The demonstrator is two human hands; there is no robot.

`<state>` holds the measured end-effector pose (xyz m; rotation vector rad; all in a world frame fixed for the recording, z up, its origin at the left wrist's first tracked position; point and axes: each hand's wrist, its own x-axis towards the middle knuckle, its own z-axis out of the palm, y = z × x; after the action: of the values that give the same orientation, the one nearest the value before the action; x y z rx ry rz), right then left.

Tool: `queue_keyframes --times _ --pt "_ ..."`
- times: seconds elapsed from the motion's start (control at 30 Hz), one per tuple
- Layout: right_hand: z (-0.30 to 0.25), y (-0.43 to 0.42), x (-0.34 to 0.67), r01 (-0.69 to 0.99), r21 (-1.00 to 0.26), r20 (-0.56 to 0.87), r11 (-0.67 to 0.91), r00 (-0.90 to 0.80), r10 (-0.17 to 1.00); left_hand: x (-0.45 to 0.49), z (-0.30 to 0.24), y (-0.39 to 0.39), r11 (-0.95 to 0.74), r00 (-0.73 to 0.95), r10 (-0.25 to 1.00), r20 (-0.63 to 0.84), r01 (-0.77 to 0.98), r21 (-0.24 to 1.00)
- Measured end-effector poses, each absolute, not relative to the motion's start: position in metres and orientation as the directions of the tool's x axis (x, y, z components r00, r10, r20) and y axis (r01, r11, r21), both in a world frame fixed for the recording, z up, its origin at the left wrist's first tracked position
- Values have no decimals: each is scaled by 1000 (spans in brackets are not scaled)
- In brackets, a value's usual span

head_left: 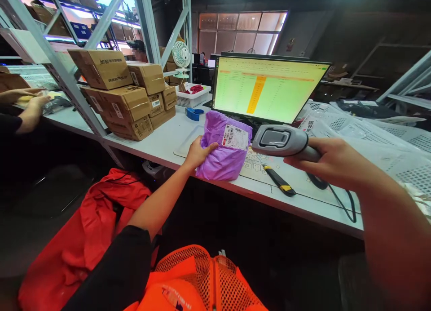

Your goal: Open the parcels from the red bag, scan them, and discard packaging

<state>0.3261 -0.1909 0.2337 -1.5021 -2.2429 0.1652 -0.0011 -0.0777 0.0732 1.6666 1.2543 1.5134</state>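
My left hand grips the left side of a purple plastic mailer bag, thumb in front, and the bag stands tilted up at the desk's front edge. A white printed shipping label is stuck on its upper right. In my right hand is a grey handheld barcode scanner, its head level with the label and close to the bag's right side. My fingers wrap round the scanner's handle, partly hidden. Below the scanner, a black and yellow utility knife lies on the desk mat.
A lit monitor stands behind the bag. Cardboard boxes are stacked at left, near a blue tape dispenser and white basket. A mouse lies right. A co-worker's hands show far left; red cloth hangs below.
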Motion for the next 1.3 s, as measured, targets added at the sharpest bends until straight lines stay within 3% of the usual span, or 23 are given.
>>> queue_keyframes --times 0.23,0.6,0.73,0.97,1.17,1.3 --pt "234 -189 320 859 -321 272 399 -320 908 3 80 -92 -524 -14 808 590 443 728" --pt "223 -171 324 868 -283 304 407 -321 897 2 73 -88 -535 -1 809 587 413 737" --pt "176 -129 351 921 -275 247 275 -209 946 -17 49 -67 -373 -109 895 433 349 860" --pt "76 -76 388 967 -99 82 -234 242 967 -52 7 -32 -197 -133 960 245 299 934" --pt "73 -60 391 915 -78 112 -395 402 909 -54 -4 -21 -133 -48 987 156 319 938" --pt "83 -16 378 960 -94 216 -265 279 935 -53 -12 -21 -130 -36 987 155 379 916"
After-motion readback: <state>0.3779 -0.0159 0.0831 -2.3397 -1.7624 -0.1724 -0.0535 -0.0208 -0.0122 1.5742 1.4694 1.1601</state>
